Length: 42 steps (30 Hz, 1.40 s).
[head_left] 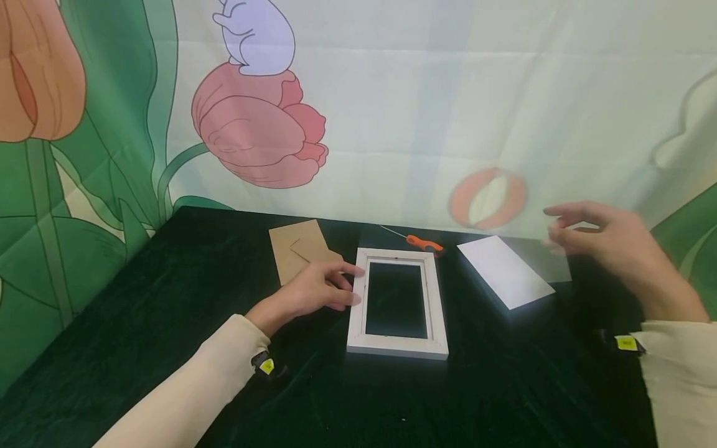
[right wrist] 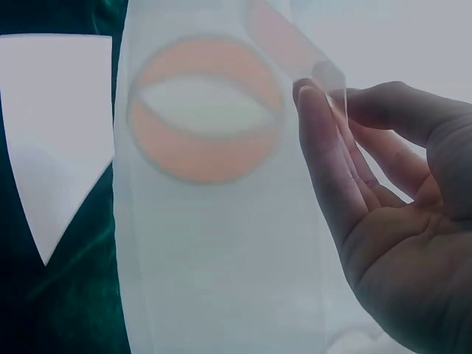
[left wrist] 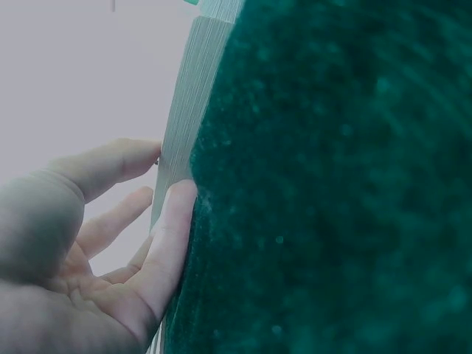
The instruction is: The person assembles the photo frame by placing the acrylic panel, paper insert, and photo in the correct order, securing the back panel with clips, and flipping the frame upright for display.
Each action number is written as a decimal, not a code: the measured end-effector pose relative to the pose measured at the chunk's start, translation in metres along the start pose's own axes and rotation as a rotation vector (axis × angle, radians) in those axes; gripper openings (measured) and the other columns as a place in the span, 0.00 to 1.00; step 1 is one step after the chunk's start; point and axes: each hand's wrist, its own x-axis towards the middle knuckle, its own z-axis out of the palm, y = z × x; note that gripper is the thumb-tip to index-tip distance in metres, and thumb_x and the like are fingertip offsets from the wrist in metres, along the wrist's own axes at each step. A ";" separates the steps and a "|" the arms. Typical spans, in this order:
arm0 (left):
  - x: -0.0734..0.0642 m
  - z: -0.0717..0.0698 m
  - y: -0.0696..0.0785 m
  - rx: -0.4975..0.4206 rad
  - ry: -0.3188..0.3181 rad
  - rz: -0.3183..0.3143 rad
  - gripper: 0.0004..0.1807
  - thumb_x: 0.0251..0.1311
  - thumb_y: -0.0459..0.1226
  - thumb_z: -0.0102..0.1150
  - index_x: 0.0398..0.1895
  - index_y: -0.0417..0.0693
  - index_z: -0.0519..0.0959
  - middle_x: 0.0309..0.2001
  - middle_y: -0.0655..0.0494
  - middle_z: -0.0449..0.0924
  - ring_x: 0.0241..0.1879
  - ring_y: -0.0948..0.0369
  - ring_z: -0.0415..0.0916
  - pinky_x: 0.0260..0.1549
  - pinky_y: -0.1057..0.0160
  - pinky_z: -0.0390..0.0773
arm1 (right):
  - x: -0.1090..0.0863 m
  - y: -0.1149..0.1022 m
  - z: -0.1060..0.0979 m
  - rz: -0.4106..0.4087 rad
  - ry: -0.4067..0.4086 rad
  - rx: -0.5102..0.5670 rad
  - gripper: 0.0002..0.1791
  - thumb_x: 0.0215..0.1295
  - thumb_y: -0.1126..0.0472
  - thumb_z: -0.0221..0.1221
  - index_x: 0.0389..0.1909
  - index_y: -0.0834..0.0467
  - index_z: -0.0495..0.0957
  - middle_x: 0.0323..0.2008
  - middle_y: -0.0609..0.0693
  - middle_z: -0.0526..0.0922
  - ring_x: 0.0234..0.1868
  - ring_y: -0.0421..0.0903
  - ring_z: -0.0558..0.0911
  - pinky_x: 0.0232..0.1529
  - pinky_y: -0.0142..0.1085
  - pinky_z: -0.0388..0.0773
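Observation:
A white picture frame point(head_left: 358, 311) lies on the dark green cloth in the head view, its recessed side up. My left hand point(head_left: 320, 287) grips its left side bar, thumb and fingertips against the edge; in the left wrist view the frame's side point(left wrist: 188, 88) shows between them. My right hand point(head_left: 616, 246) is raised at the right. Its thumb and fingers pinch the corner of a clear sheet point(right wrist: 291, 44), through which the backdrop shows. The sheet's full outline is hard to make out.
A white rectangular sheet point(head_left: 504, 272) lies right of the frame. The brown backing board point(head_left: 288, 252) with its stand is partly behind my left hand. An orange-handled screwdriver point(head_left: 424, 244) lies beyond the frame. A printed backdrop point(head_left: 381, 124) hangs along the table's far edge.

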 end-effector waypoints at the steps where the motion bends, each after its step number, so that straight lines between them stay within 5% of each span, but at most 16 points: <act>1: 0.000 0.000 0.000 0.001 0.000 0.001 0.29 0.65 0.34 0.73 0.69 0.40 0.78 0.46 0.44 0.82 0.42 0.51 0.85 0.46 0.55 0.88 | 0.000 -0.002 0.002 -0.012 -0.001 0.001 0.41 0.72 0.33 0.61 0.77 0.54 0.70 0.66 0.64 0.75 0.58 0.64 0.83 0.63 0.73 0.70; 4: 0.000 0.000 0.001 0.004 -0.002 0.000 0.29 0.64 0.34 0.73 0.69 0.40 0.78 0.45 0.44 0.82 0.42 0.51 0.85 0.46 0.55 0.88 | -0.003 -0.009 0.005 -0.033 -0.012 0.011 0.39 0.72 0.35 0.63 0.75 0.52 0.72 0.65 0.60 0.78 0.54 0.52 0.86 0.62 0.67 0.75; 7: 0.000 0.000 0.001 0.008 -0.004 -0.005 0.30 0.65 0.34 0.73 0.69 0.40 0.78 0.45 0.44 0.81 0.41 0.51 0.85 0.46 0.56 0.88 | -0.006 -0.014 0.010 -0.050 -0.032 0.040 0.35 0.72 0.38 0.64 0.73 0.52 0.74 0.61 0.58 0.81 0.49 0.40 0.88 0.58 0.49 0.83; 11: 0.000 0.000 0.000 0.005 -0.006 -0.010 0.30 0.65 0.34 0.73 0.69 0.40 0.78 0.45 0.44 0.81 0.41 0.51 0.85 0.46 0.56 0.88 | -0.007 -0.022 0.018 -0.075 -0.045 0.056 0.32 0.73 0.42 0.66 0.72 0.52 0.75 0.58 0.57 0.83 0.49 0.39 0.87 0.47 0.28 0.82; 19: 0.000 0.000 0.001 0.007 0.001 -0.009 0.29 0.65 0.34 0.73 0.69 0.41 0.78 0.46 0.44 0.82 0.42 0.51 0.85 0.46 0.56 0.88 | -0.010 -0.036 0.035 -0.122 -0.048 0.066 0.32 0.73 0.44 0.68 0.72 0.53 0.77 0.58 0.58 0.83 0.48 0.36 0.87 0.46 0.29 0.83; 25: -0.001 0.000 0.000 0.009 -0.001 -0.014 0.30 0.65 0.34 0.74 0.69 0.41 0.78 0.45 0.44 0.82 0.41 0.51 0.85 0.46 0.56 0.88 | -0.010 -0.044 0.049 -0.115 -0.063 0.088 0.30 0.72 0.43 0.68 0.69 0.52 0.79 0.54 0.55 0.86 0.50 0.42 0.89 0.46 0.36 0.82; 32: 0.000 0.000 0.002 -0.003 -0.001 -0.013 0.30 0.65 0.33 0.73 0.69 0.41 0.78 0.45 0.43 0.81 0.42 0.51 0.85 0.47 0.56 0.88 | -0.010 -0.051 0.068 -0.156 -0.039 0.136 0.27 0.73 0.47 0.68 0.67 0.54 0.79 0.50 0.55 0.86 0.51 0.47 0.89 0.51 0.33 0.82; 38: -0.001 -0.001 0.001 0.000 -0.003 -0.016 0.30 0.65 0.33 0.73 0.69 0.40 0.78 0.45 0.44 0.81 0.42 0.51 0.85 0.46 0.56 0.88 | -0.011 -0.059 0.086 -0.163 -0.062 0.188 0.25 0.75 0.51 0.66 0.68 0.56 0.78 0.50 0.55 0.84 0.53 0.50 0.88 0.60 0.49 0.81; 42: -0.001 -0.001 0.000 -0.001 0.000 -0.009 0.30 0.65 0.33 0.73 0.69 0.40 0.77 0.45 0.44 0.81 0.41 0.51 0.85 0.47 0.55 0.88 | -0.012 -0.065 0.095 -0.178 -0.091 0.226 0.24 0.75 0.55 0.67 0.67 0.58 0.78 0.50 0.56 0.83 0.54 0.49 0.88 0.59 0.41 0.82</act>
